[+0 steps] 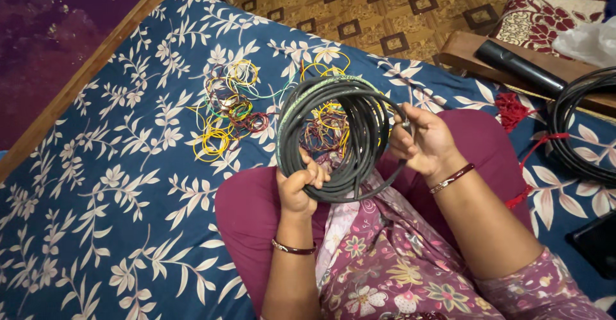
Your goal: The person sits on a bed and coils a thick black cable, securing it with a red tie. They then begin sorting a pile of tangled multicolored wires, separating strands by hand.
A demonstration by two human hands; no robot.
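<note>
Nearest to the camera is the person's lap, covered with a maroon cloth printed with pink and cream flowers (385,275), and the two forearms rise from it, each with a thin dark bangle at the wrist. The left hand (298,185) is closed around the bottom of a coil of thick black round cable (350,134), with the fingers wrapped over several turns. The right hand (420,142) is pinched on the right side of the same coil, where a loose end seems to come out. The coil is held upright above the lap, between the two hands, and it looks already well wound, with many turns lying together; only the short end near the right hand seems left to tuck in. On the bed, on the dark blue sheet with white leaf pattern (122,185), beyond the coil, lies a loose heap of thin wire rings in yellow, green and red (231,111), apart from the hands and not gathered. A second black cable coil (581,124) lies at the right edge on the sheet. Behind it a black cylinder-shaped object (520,67) rests on a wooden board, and a crumpled white plastic bag (590,41) sits near it. I see no readable label or sign.
</note>
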